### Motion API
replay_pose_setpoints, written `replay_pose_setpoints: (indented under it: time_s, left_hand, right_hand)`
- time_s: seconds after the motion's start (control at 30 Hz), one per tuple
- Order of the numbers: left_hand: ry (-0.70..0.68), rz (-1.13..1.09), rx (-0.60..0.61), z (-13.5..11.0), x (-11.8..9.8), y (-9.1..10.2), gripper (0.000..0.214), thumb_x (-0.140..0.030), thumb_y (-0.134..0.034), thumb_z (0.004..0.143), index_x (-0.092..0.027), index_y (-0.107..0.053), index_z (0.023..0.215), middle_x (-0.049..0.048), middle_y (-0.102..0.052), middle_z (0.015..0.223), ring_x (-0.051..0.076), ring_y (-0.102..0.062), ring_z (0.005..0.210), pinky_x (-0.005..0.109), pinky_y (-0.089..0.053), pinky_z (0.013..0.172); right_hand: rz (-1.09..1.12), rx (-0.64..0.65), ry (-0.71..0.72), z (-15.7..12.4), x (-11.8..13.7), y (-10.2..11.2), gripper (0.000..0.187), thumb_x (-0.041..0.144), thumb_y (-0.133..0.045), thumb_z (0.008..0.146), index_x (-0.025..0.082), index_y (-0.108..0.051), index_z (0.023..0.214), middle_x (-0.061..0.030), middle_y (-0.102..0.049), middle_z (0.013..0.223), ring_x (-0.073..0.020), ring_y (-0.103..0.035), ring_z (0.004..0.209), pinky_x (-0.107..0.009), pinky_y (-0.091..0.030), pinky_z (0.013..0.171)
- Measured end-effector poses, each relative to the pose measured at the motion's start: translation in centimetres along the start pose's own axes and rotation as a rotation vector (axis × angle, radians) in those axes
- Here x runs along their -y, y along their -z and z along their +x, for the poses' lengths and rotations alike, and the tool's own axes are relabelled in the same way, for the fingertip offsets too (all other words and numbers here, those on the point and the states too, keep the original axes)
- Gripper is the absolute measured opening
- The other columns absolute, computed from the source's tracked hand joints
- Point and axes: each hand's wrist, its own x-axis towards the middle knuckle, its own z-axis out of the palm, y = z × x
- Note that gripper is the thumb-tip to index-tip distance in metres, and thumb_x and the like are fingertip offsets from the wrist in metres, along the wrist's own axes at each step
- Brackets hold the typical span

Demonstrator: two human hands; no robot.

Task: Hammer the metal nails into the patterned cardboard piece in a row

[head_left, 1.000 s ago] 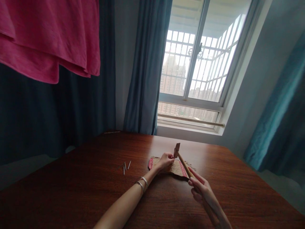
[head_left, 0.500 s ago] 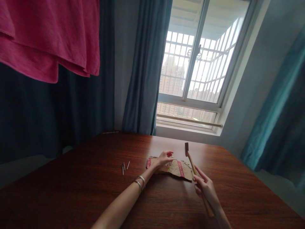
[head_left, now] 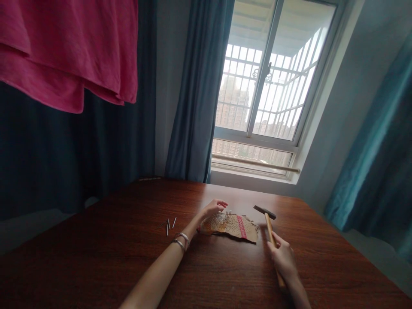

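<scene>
My right hand is wrapped round the wooden handle of a hammer, whose dark head is raised to the right of a piece of cardboard. The cardboard lies on the table with a torn lower edge, many small holes and a pink printed stripe. Several thin nails stand upright near its far edge. Just left of them, above the cardboard's far left part, my left hand hovers with loosely bent fingers and nothing visible in them. Two bangles circle the left wrist.
Several loose metal rods or nails lie left of the cardboard on the brown wooden table. Behind the table are blue curtains and a barred window. A pink cloth hangs at upper left.
My left hand has drawn back leftward, uncovering the upright nails. In my right hand the hammer has turned, its head shifting right and lower, away from the cardboard.
</scene>
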Motion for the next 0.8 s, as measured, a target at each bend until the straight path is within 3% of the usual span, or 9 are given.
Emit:
replay_pose_setpoints:
  time_s: [0.13, 0.33, 0.47, 0.57, 0.8]
  left_hand:
    - [-0.019, 0.131, 0.101, -0.8, 0.1, 0.9, 0.039, -0.021, -0.06, 0.059, -0.012, -0.067, 0.096, 0.0078, -0.067, 0.093, 0.02, -0.059, 0.085, 0.026, -0.045, 0.07]
    - [-0.091, 0.288, 0.055, -0.7, 1.2, -0.7, 0.033, -0.03, -0.063, 0.062, -0.012, -0.069, 0.09, 0.0055, -0.069, 0.084, 0.019, -0.06, 0.077, 0.024, -0.044, 0.066]
    - [-0.131, 0.324, -0.023, -0.1, 2.1, -1.6, 0.031, -0.03, -0.065, 0.063, -0.011, -0.069, 0.087, 0.0057, -0.069, 0.084, 0.017, -0.061, 0.077, 0.023, -0.044, 0.069]
    - [-0.12, 0.297, -0.05, -0.1, 2.6, -1.9, 0.03, -0.03, -0.064, 0.064, -0.011, -0.069, 0.087, 0.006, -0.069, 0.084, 0.017, -0.061, 0.076, 0.023, -0.044, 0.069]
    - [-0.132, 0.252, -0.048, -0.2, 3.0, -2.3, 0.025, -0.027, -0.06, 0.067, -0.011, -0.07, 0.084, 0.0055, -0.069, 0.079, 0.016, -0.06, 0.074, 0.022, -0.043, 0.066]
  right_hand:
    - [-0.056, 0.06, -0.012, 0.1, -0.2, -0.1, 0.057, 0.035, -0.05, 0.068, 0.01, -0.056, 0.119, -0.0139, -0.069, 0.092, -0.0242, -0.065, 0.075, -0.027, -0.045, 0.061]
    - [0.024, 0.041, -0.005, -0.1, -0.2, -0.3, 0.054, 0.036, -0.054, 0.066, 0.01, -0.061, 0.112, -0.0128, -0.071, 0.087, -0.0246, -0.065, 0.076, -0.027, -0.046, 0.063]
    - [0.237, 0.03, 0.017, -0.3, -0.1, -0.6, 0.059, 0.038, -0.061, 0.063, 0.009, -0.059, 0.113, -0.0081, -0.07, 0.071, -0.0202, -0.062, 0.057, -0.026, -0.043, 0.049]
    - [0.457, 0.077, -0.032, -0.5, 0.5, -0.8, 0.072, 0.042, -0.065, 0.062, 0.006, -0.05, 0.122, -0.0026, -0.065, 0.058, -0.0123, -0.048, 0.038, -0.023, -0.035, 0.036]
    - [0.823, 0.284, -0.06, -1.9, 3.2, -1.2, 0.077, 0.042, -0.071, 0.063, 0.009, -0.042, 0.127, -0.0055, -0.067, 0.072, -0.0048, -0.039, 0.035, -0.019, -0.029, 0.029]
